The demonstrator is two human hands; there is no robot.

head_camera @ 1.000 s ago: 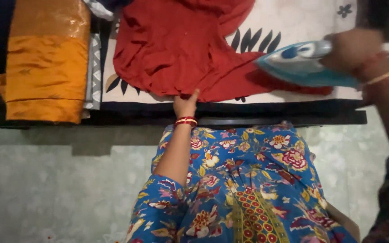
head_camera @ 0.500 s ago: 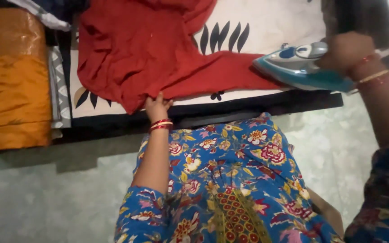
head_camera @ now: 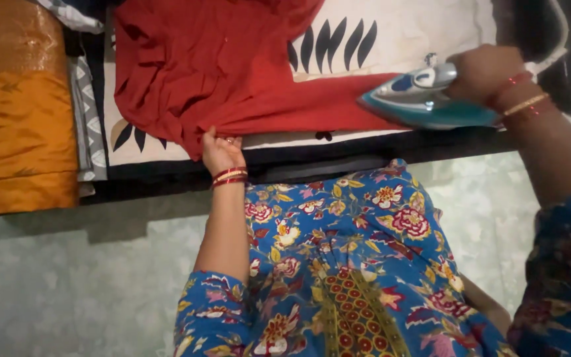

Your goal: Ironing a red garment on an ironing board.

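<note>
Two hands at work over a table edge, seen from above. Red garment [head_camera: 213, 73] spread across white cloth with black leaf print [head_camera: 398, 30], lower hem at the near edge of the table. Folded orange fabric [head_camera: 18, 112] stacked at far left, apart from the garment. Teal and white steam iron [head_camera: 424, 99] resting flat on the garment's right-hand strip, tip pointing left. Right hand [head_camera: 484, 73] wrapped closed around the iron's handle. Left hand [head_camera: 221, 151] pinching the garment's hem, fingers pressed together on the cloth; red bangles [head_camera: 229, 177] at the wrist.
</note>
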